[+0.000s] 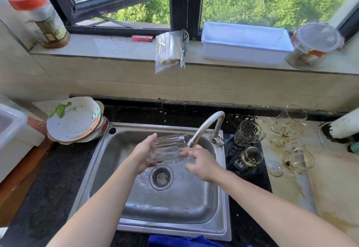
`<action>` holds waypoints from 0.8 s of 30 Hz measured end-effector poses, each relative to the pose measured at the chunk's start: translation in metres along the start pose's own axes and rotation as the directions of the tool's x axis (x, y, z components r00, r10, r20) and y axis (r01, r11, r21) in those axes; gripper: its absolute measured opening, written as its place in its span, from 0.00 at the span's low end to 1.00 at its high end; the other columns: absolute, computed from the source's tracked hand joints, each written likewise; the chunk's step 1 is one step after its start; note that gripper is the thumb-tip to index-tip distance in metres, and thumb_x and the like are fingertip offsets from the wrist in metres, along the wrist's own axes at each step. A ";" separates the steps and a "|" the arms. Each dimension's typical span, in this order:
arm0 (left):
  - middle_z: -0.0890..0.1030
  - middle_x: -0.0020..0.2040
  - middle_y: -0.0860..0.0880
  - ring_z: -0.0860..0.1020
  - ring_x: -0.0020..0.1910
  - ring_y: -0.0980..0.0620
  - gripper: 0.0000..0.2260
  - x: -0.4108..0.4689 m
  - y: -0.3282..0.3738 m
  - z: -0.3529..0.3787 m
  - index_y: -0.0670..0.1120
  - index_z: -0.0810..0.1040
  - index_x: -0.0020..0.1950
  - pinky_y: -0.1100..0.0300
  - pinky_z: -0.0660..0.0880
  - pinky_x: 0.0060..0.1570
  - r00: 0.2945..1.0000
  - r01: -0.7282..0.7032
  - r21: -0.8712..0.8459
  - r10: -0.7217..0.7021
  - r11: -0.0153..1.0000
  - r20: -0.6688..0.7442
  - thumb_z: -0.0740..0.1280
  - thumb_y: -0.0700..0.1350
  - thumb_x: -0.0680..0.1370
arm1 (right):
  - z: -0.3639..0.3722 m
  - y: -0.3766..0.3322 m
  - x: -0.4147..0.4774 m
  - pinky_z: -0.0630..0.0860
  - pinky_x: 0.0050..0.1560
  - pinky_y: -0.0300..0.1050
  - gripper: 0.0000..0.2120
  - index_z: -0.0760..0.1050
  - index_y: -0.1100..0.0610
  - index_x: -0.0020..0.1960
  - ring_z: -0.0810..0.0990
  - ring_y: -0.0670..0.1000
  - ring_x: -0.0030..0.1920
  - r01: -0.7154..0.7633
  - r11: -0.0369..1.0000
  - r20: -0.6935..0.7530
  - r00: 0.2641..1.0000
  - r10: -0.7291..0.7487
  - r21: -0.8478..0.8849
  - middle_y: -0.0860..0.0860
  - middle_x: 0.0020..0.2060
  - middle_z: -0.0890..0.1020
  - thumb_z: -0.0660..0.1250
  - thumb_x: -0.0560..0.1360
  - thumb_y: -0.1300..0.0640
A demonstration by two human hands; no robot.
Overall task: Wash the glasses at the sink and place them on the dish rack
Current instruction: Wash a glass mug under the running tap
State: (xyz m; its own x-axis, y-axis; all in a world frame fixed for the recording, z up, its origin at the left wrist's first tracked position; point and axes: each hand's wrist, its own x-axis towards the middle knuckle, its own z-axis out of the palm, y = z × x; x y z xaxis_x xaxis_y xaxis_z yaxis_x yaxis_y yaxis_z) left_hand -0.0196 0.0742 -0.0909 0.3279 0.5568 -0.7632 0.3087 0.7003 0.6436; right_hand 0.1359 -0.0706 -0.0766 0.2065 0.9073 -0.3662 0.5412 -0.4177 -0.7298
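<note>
Over the sink (223, 210) basin, beneath the faucet (206, 126) spout near its back right corner, the left hand (144, 154) is cupping a clear ribbed glass (169, 145) held sideways, fingers curled round it. The right hand (202, 164) is gripping the opposite end. Stained glasses (247, 133) are standing on the bench (250, 180) along the sink's right edge.

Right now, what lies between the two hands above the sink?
A clear ribbed glass, lying sideways under the faucet spout: the left hand grips one end, the right hand touches the other. Seen in the head view.
</note>
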 end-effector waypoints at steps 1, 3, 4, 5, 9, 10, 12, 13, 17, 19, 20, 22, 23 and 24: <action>0.82 0.46 0.45 0.79 0.37 0.46 0.15 0.003 -0.002 0.002 0.48 0.75 0.57 0.61 0.69 0.31 0.995 0.071 -0.001 -0.071 0.997 0.063 0.62 0.57 0.79 | -0.002 0.003 -0.001 0.70 0.65 0.52 0.15 0.79 0.45 0.60 0.70 0.48 0.67 0.076 0.980 -0.002 0.997 -0.077 -0.182 0.43 0.68 0.74 0.66 0.75 0.55; 0.83 0.47 0.43 0.81 0.37 0.44 0.17 0.011 -0.007 0.004 0.47 0.75 0.58 0.60 0.76 0.33 0.976 0.153 0.017 -0.154 0.988 0.151 0.63 0.59 0.78 | -0.007 0.009 -0.003 0.62 0.71 0.55 0.14 0.80 0.47 0.61 0.57 0.50 0.75 0.194 0.899 -0.020 0.975 -0.220 -0.393 0.41 0.69 0.73 0.65 0.77 0.46; 0.82 0.52 0.42 0.82 0.41 0.43 0.21 0.017 -0.010 0.005 0.47 0.75 0.61 0.56 0.79 0.41 0.969 0.174 0.012 -0.173 0.985 0.174 0.65 0.61 0.76 | -0.008 0.012 -0.003 0.61 0.71 0.55 0.14 0.81 0.48 0.59 0.56 0.50 0.75 0.211 0.894 -0.043 0.968 -0.247 -0.396 0.41 0.67 0.75 0.65 0.78 0.45; 0.81 0.57 0.41 0.82 0.45 0.42 0.25 0.021 -0.014 0.007 0.48 0.75 0.63 0.51 0.78 0.49 0.967 0.179 -0.024 -0.172 0.983 0.191 0.66 0.62 0.74 | -0.007 0.015 -0.003 0.61 0.71 0.54 0.13 0.82 0.49 0.57 0.57 0.49 0.75 0.193 0.921 -0.086 0.968 -0.234 -0.338 0.43 0.65 0.77 0.65 0.78 0.45; 0.82 0.55 0.39 0.80 0.51 0.41 0.24 0.028 -0.024 0.023 0.41 0.76 0.64 0.50 0.73 0.53 0.969 0.126 -0.282 -0.057 0.951 0.241 0.60 0.58 0.78 | -0.005 0.016 0.008 0.62 0.72 0.56 0.11 0.84 0.49 0.48 0.61 0.50 0.75 0.010 0.996 -0.207 0.978 0.009 0.090 0.53 0.71 0.71 0.69 0.75 0.43; 0.82 0.54 0.39 0.80 0.50 0.42 0.23 0.030 -0.025 0.028 0.40 0.75 0.64 0.50 0.73 0.52 0.973 0.105 -0.289 -0.038 0.952 0.228 0.59 0.57 0.79 | -0.006 0.016 0.009 0.63 0.72 0.57 0.12 0.84 0.49 0.47 0.61 0.50 0.75 -0.007 0.995 -0.183 0.983 0.025 0.100 0.53 0.70 0.71 0.68 0.75 0.42; 0.82 0.52 0.39 0.80 0.49 0.41 0.22 0.032 -0.026 0.034 0.40 0.75 0.62 0.50 0.73 0.50 0.985 0.068 -0.271 -0.022 0.960 0.171 0.57 0.56 0.80 | -0.011 0.017 0.005 0.64 0.71 0.57 0.16 0.83 0.51 0.47 0.61 0.50 0.75 0.040 0.993 -0.183 0.981 -0.060 -0.111 0.48 0.63 0.78 0.64 0.77 0.41; 0.82 0.53 0.38 0.80 0.51 0.40 0.22 0.035 -0.026 0.034 0.40 0.75 0.62 0.50 0.73 0.50 0.990 0.060 -0.274 -0.021 0.960 0.142 0.58 0.56 0.80 | -0.015 0.017 -0.001 0.64 0.69 0.57 0.17 0.84 0.51 0.49 0.63 0.50 0.74 0.119 0.953 -0.230 0.955 -0.187 -0.278 0.45 0.57 0.81 0.62 0.78 0.42; 0.82 0.50 0.39 0.81 0.46 0.41 0.26 0.039 -0.023 0.032 0.40 0.75 0.64 0.50 0.75 0.48 0.988 0.111 -0.240 -0.080 0.964 0.133 0.64 0.59 0.76 | -0.024 0.014 -0.008 0.67 0.69 0.51 0.20 0.75 0.48 0.67 0.69 0.47 0.69 0.199 0.896 0.006 0.977 -0.214 -0.396 0.44 0.64 0.76 0.64 0.77 0.44; 0.81 0.51 0.40 0.81 0.43 0.41 0.29 0.037 -0.020 0.041 0.41 0.73 0.66 0.50 0.76 0.50 0.983 0.130 -0.198 -0.100 0.972 0.156 0.66 0.59 0.74 | -0.019 0.002 0.001 0.73 0.61 0.47 0.19 0.75 0.47 0.63 0.75 0.51 0.59 0.075 0.927 0.146 0.989 -0.023 -0.367 0.47 0.60 0.77 0.67 0.73 0.45; 0.80 0.51 0.40 0.82 0.42 0.41 0.30 0.039 -0.020 0.042 0.41 0.72 0.68 0.50 0.77 0.49 0.984 0.124 -0.186 -0.098 0.975 0.147 0.67 0.59 0.73 | -0.016 -0.001 0.005 0.75 0.57 0.47 0.18 0.76 0.49 0.60 0.77 0.53 0.55 0.045 0.927 0.176 0.984 0.023 -0.373 0.49 0.57 0.77 0.67 0.72 0.46; 0.81 0.49 0.40 0.81 0.41 0.41 0.32 0.042 -0.019 0.040 0.41 0.71 0.69 0.48 0.76 0.51 0.990 0.102 -0.195 -0.079 0.975 0.118 0.68 0.60 0.72 | -0.014 -0.001 0.008 0.75 0.60 0.50 0.23 0.73 0.52 0.68 0.77 0.55 0.59 0.098 0.910 0.221 0.975 -0.008 -0.402 0.52 0.63 0.76 0.64 0.73 0.52; 0.81 0.47 0.39 0.81 0.42 0.41 0.32 0.045 -0.020 0.036 0.41 0.72 0.68 0.46 0.75 0.53 0.992 0.100 -0.197 -0.083 0.975 0.097 0.68 0.60 0.71 | -0.016 0.003 0.006 0.72 0.65 0.50 0.26 0.68 0.53 0.72 0.73 0.54 0.66 0.159 0.893 0.262 0.964 -0.048 -0.422 0.51 0.68 0.73 0.62 0.74 0.55; 0.82 0.47 0.39 0.82 0.43 0.40 0.32 0.048 -0.021 0.030 0.41 0.73 0.67 0.45 0.75 0.55 0.993 0.099 -0.196 -0.085 0.976 0.079 0.69 0.60 0.71 | -0.019 0.006 0.003 0.68 0.69 0.49 0.27 0.66 0.53 0.74 0.68 0.51 0.71 0.218 0.868 0.287 0.953 -0.092 -0.446 0.49 0.72 0.70 0.60 0.75 0.58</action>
State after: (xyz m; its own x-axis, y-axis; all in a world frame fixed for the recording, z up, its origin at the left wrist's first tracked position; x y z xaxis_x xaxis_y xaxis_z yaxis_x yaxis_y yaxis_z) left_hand 0.0161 0.0727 -0.1392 0.3703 0.4581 -0.8081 0.1589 0.8259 0.5410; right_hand 0.1548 -0.0693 -0.0711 -0.0869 0.8901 -0.4474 0.8783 -0.1435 -0.4561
